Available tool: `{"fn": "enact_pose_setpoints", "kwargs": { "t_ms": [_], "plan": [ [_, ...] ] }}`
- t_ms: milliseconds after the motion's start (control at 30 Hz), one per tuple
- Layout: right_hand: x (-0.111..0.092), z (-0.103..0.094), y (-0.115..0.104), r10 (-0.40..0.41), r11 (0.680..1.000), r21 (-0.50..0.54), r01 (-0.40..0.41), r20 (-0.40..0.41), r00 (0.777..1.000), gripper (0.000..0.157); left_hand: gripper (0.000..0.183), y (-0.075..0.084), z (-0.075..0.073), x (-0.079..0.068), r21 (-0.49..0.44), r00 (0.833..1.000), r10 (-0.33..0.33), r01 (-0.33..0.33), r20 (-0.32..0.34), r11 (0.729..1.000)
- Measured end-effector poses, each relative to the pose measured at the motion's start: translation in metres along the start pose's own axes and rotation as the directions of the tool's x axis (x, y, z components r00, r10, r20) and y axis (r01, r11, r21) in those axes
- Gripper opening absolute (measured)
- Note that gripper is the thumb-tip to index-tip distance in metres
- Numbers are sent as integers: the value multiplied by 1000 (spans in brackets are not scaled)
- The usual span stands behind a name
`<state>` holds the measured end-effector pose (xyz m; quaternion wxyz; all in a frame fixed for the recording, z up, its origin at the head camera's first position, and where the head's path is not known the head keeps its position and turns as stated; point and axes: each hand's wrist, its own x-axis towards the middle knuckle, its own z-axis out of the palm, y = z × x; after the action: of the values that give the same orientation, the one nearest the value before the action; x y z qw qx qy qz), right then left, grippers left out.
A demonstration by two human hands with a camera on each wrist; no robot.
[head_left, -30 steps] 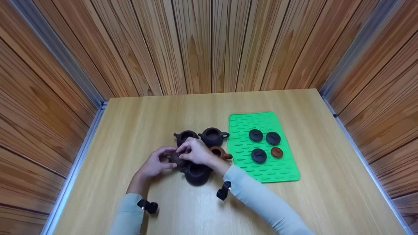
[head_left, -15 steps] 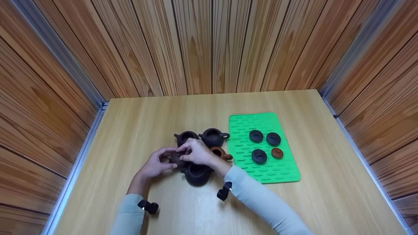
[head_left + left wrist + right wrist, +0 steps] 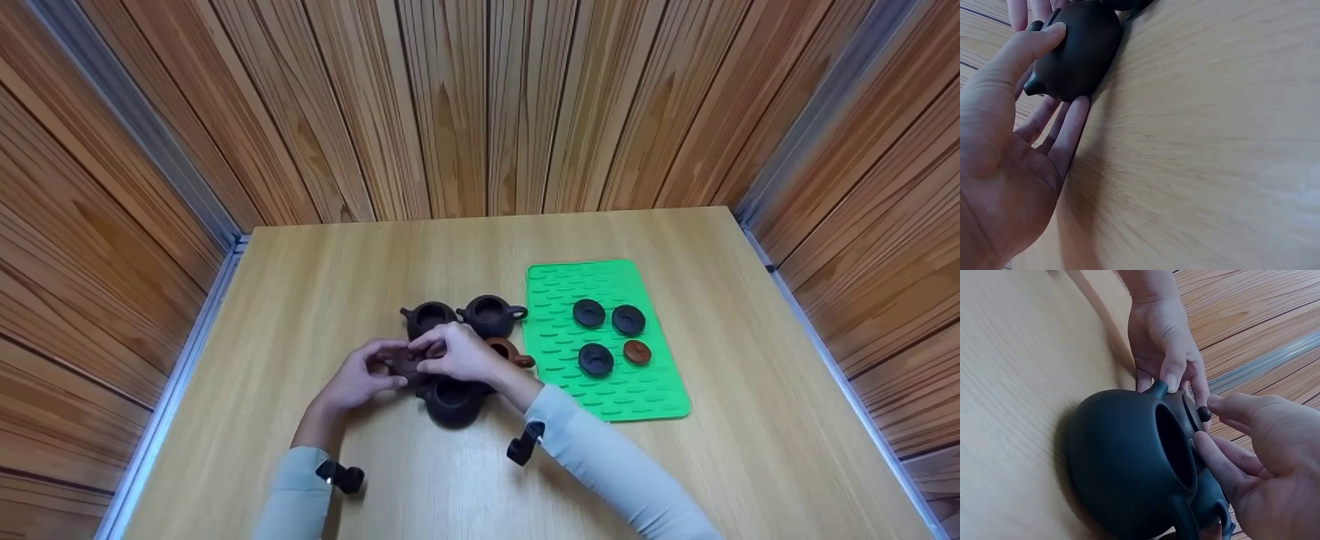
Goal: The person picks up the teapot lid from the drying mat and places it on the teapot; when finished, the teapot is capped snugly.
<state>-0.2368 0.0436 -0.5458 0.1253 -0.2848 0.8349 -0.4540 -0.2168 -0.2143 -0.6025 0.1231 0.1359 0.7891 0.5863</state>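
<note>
My left hand grips a small dark brown teapot, thumb on its upper side and fingers near the spout. A lid with a round knob sits on this teapot. My right hand hovers at the lid, thumb tip beside the knob and index fingertip by the lid's edge, with a gap between finger and knob. Close around stand a black lidless teapot in front, two more dark lidless teapots behind, and a reddish-brown teapot partly hidden by my right hand.
To the right lies a green textured mat. On it rest three dark lids, one of them a front-left dark lid, and a reddish-brown lid. Wood-plank walls border the wooden table at the back and sides.
My right hand has shifted slightly right, away from the lid knob, and more of the knob shows. My left hand stays on the teapot.
</note>
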Motion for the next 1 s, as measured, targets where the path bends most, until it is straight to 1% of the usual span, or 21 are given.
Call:
{"fn": "enact_pose_setpoints", "kwargs": {
  "t_ms": [300,467,533,633,733,833,867,1000],
  "plan": [
    [-6,-1,0,47,998,46,-47,4,999,35,61,2,2,-1,-13,1000,-15,15,-3,1000],
    [-9,-2,1,47,995,89,-48,16,999,38,60,5,-1,0,3,1000,-6,6,28,1000],
    [-10,-3,1,38,993,110,-40,20,999,38,60,7,-5,0,20,999,4,-5,51,1000],
    [-12,-4,1,17,992,125,-20,26,1000,37,59,11,-11,0,33,997,-18,15,71,999],
    [-16,-5,2,0,993,121,-4,29,1000,37,59,16,-17,2,4,994,-58,58,89,998],
    [-19,-6,4,-18,993,119,13,36,999,36,58,23,-20,8,-12,992,-111,112,56,994],
    [-19,-6,4,-25,992,121,20,39,999,36,58,25,-21,10,-2,993,-116,116,39,993],
    [-22,-8,7,-63,988,144,54,60,996,36,60,34,-21,20,87,990,-128,133,-63,987]
  ]
}}
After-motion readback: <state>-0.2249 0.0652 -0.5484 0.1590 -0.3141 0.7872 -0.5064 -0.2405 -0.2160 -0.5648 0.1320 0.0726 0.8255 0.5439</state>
